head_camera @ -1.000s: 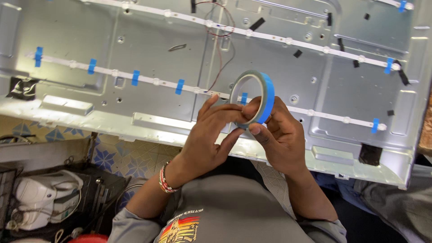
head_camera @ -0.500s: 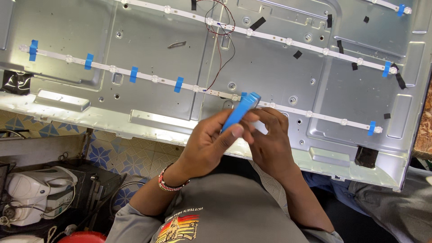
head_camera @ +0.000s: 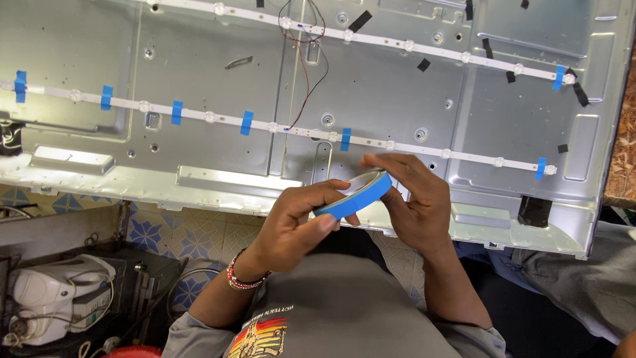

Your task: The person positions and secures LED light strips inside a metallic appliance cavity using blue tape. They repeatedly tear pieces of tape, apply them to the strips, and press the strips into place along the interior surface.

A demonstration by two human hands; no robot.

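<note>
Both hands met over the near edge of a large grey metal back panel point(head_camera: 199, 66), and between them sat a roll of blue tape point(head_camera: 354, 194). That roll was tilted, its blue outer band facing the camera and its pale inner ring showing above. The left hand point(head_camera: 298, 222) had its grip pinched on the lower left part of the roll, thumb lying along the blue band and fingers curled beneath. The right hand point(head_camera: 414, 199) closed its grip on the upper right part, fingers arched over the top rim of the roll. A beaded bracelet point(head_camera: 242, 278) circled the left wrist.

On the panel behind the hands ran a white light strip point(head_camera: 218, 119) from the left edge toward the right, held down by short blue tape tabs point(head_camera: 246, 122) spaced along it. A second white strip point(head_camera: 397, 43) crossed nearer the far edge, with small black tape pieces point(head_camera: 424, 64) stuck close to it. Thin red and black wires point(head_camera: 308, 73) hung from the far strip down toward the nearer one. Below the panel's near edge lay blue patterned floor tiles point(head_camera: 172, 232), and at the lower left corner of the view stood a white machine point(head_camera: 53, 298) with cables around it.
</note>
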